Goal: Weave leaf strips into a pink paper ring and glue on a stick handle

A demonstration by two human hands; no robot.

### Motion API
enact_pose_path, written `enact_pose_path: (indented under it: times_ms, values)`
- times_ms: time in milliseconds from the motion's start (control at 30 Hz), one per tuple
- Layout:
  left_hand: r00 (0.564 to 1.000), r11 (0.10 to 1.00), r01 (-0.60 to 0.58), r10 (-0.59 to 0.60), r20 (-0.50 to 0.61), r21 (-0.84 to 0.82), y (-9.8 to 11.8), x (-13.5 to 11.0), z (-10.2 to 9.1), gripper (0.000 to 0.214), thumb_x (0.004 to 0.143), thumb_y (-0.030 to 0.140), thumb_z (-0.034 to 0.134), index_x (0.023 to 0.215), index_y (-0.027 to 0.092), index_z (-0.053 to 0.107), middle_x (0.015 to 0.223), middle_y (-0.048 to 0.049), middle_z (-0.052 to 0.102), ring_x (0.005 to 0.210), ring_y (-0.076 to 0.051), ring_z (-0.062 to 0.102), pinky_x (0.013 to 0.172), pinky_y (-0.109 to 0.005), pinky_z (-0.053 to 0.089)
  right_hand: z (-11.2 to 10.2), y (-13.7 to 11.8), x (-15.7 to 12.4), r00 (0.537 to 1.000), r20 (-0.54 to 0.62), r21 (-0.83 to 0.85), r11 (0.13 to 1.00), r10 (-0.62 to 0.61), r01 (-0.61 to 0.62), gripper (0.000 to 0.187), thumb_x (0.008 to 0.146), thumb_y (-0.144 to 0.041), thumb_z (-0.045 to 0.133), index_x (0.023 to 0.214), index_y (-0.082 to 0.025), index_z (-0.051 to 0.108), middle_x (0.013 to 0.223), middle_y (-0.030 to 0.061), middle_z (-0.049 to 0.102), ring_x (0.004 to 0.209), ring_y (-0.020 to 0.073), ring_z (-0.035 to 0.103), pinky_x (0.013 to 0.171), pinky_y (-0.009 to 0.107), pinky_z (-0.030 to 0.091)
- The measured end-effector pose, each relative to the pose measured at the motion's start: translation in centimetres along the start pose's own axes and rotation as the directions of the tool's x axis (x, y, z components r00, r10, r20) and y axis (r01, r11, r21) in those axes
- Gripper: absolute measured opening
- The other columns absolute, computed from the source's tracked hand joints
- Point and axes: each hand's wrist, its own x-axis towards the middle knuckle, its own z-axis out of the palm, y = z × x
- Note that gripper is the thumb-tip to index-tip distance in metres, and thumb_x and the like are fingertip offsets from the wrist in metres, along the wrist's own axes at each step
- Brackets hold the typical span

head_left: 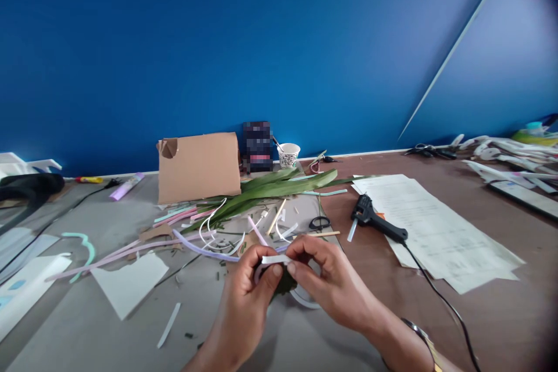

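Note:
A short white paper strip (274, 259) is stretched between my two hands over the near middle of the table. My left hand (248, 296) pinches its left end between thumb and fingers. The other end is gripped by the thumb and fingertips of my right hand (329, 279), whose wrist wears a watch. Just below the strip, a dark green bundle (285, 283) shows between the hands, mostly hidden by them. Behind my right hand curves part of a white ring-like strip (305, 300).
A black glue gun (377, 218) with a cord lies right, partly over printed papers (436, 226). Long green leaves (288, 183), a cardboard piece (198, 165) and a paper cup (288, 155) are behind. Coloured strips and white paper scraps (131, 282) litter the left.

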Motion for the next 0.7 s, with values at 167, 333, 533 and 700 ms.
enact_pose_path:
  times_ms: [167,333,533,700]
  values:
    - [1.000,0.997,-0.003,0.005,-0.026,0.077,0.4,0.0,0.0,0.020,0.080,0.037,0.061,0.079,0.018,0.060,0.066,0.0024,0.053,0.063,-0.013,0.045,0.059,-0.023,0.039,-0.1,0.0,0.2,0.997,0.039,0.037,0.997,0.070,-0.072,0.009,0.078,-0.021,0.053,0.073,-0.016,0.058,0.062,-0.0028,0.049,0.059,0.0104,0.043,0.053,0.021,0.032]
    - [0.995,0.992,0.086,-0.090,-0.046,-0.088,-0.4,0.5,-0.2,0.022,0.079,0.040,0.063,0.083,0.018,0.061,0.069,0.0018,0.056,0.063,-0.014,0.049,0.059,-0.023,0.041,-1.0,0.2,0.6,0.964,0.247,0.254,0.953,0.102,-0.166,0.014,0.075,-0.026,0.057,0.082,-0.014,0.061,0.070,-0.0016,0.053,0.061,0.0093,0.042,0.054,0.020,0.031]
    - [0.990,0.982,0.100,-0.114,-0.081,-0.160,-1.3,0.7,-0.4,0.025,0.076,0.040,0.066,0.084,0.017,0.061,0.075,-0.0005,0.059,0.069,-0.016,0.054,0.063,-0.026,0.043,-0.6,0.6,1.0,0.946,0.283,0.234,0.945,0.159,-0.229,0.006,0.066,-0.018,0.059,0.070,-0.016,0.054,0.059,-0.0056,0.043,0.055,0.0077,0.035,0.050,0.019,0.026]
    - [0.989,0.995,0.088,-0.093,-0.111,-0.045,-0.6,0.6,-0.3,0.024,0.078,0.040,0.063,0.085,0.018,0.060,0.071,0.0007,0.058,0.066,-0.015,0.051,0.061,-0.025,0.041,0.4,1.1,0.8,0.975,0.122,0.104,0.975,0.184,-0.197,0.011,0.064,-0.007,0.050,0.068,-0.017,0.052,0.058,-0.0066,0.041,0.054,0.0077,0.035,0.048,0.019,0.025]
